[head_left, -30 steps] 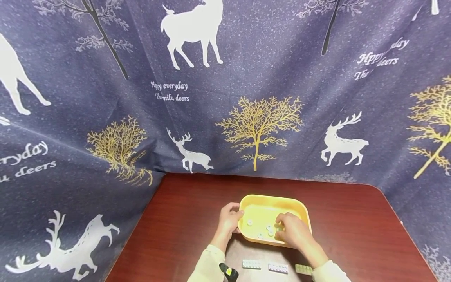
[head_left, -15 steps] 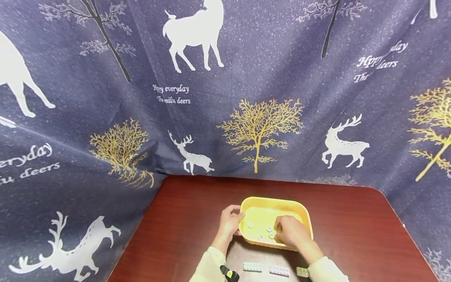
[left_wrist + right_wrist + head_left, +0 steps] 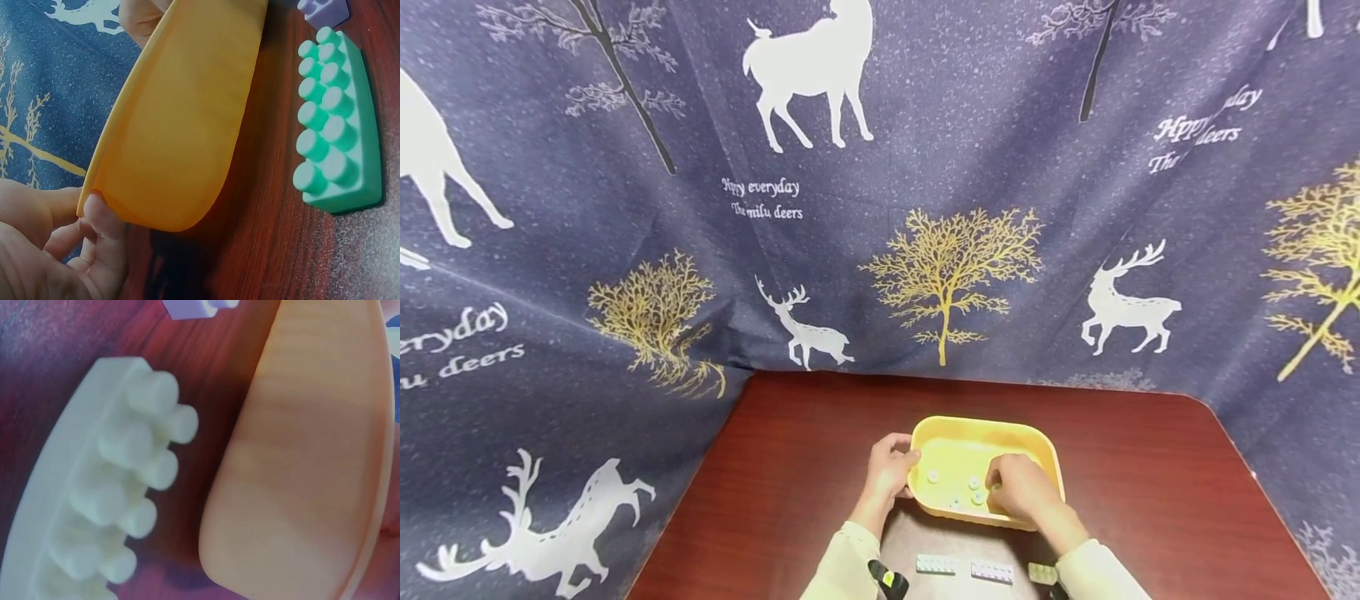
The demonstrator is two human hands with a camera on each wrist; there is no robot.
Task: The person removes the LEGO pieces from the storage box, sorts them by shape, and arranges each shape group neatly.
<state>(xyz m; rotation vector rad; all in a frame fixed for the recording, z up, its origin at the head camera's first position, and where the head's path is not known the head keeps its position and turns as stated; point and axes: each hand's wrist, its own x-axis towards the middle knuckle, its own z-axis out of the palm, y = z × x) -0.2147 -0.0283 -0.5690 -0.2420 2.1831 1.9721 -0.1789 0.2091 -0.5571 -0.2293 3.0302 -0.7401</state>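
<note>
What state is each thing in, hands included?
Yellow tray: open-topped, gripped at one end
Small round pieces: loose inside
Left hand: grips tray rim
Right hand: inside tray, hold hidden
Green studded block: on table, studs up
Purple studded block: on table, studs up
Yellow-green studded block: on table, studs up

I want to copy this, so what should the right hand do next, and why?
Maybe the right hand should pinch a small round piece, if its hidden fingertips aren't holding one: it is down in the yellow tub, close beside several pieces, while the left hand holds the tub's edge.
</note>
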